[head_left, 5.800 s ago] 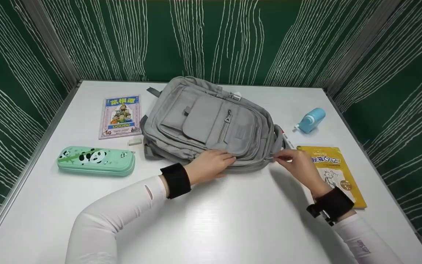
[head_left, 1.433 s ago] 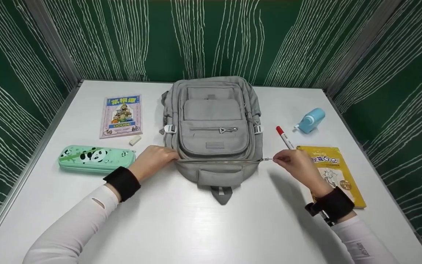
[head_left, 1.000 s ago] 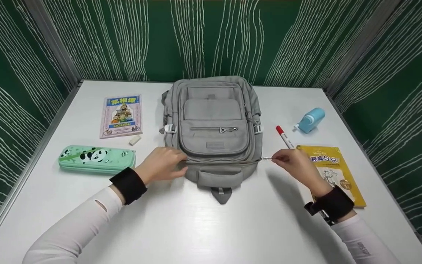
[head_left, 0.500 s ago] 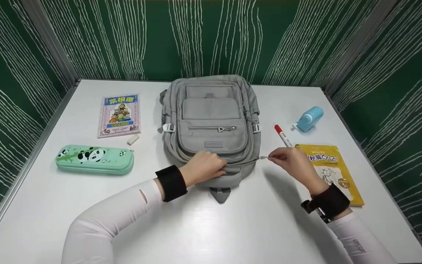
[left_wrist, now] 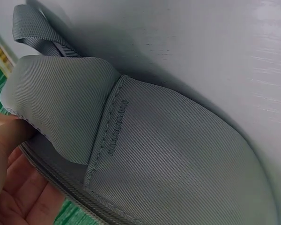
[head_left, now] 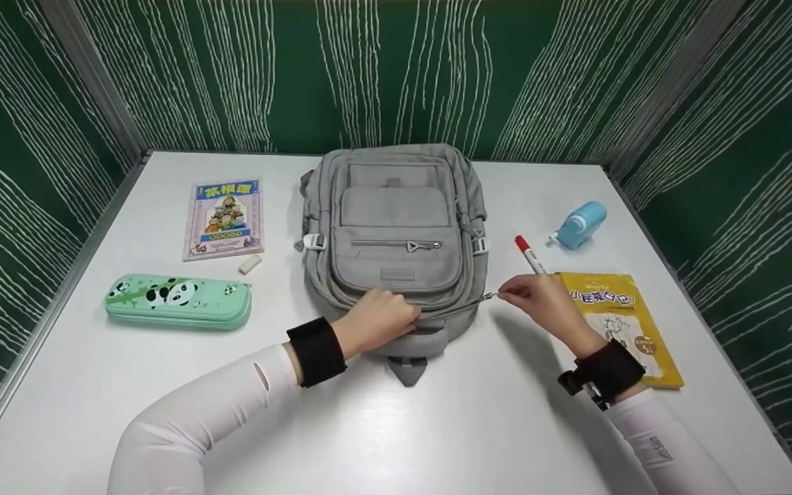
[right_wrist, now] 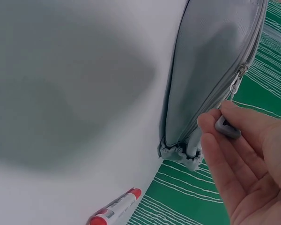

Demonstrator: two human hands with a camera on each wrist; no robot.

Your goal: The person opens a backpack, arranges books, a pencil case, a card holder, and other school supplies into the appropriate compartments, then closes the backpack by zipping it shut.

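A grey backpack (head_left: 396,206) lies front side up, its carry handle (left_wrist: 61,108) towards me. My left hand (head_left: 377,317) grips its near edge beside the handle; in the left wrist view the thumb presses the cloth and the fingers lie across the zipper (left_wrist: 75,199). At the bag's near right corner my right hand (head_left: 540,299) pinches the zipper pull (right_wrist: 227,127) between thumb and fingers. The pull is drawn out to the right from the slider (right_wrist: 242,70). The left fingertips are hidden in the head view.
On the left lie a comic-style book (head_left: 224,220), an eraser (head_left: 250,264) and a green panda pencil case (head_left: 177,301). To the right are a red-capped marker (head_left: 530,254), a blue bottle (head_left: 580,225) and a yellow book (head_left: 633,330), partly behind my right hand.
The backpack has turned from a slant to straight, handle towards me. My left hand has shifted from the zipper's left end to the middle. My right hand keeps the pull, moving slightly left.
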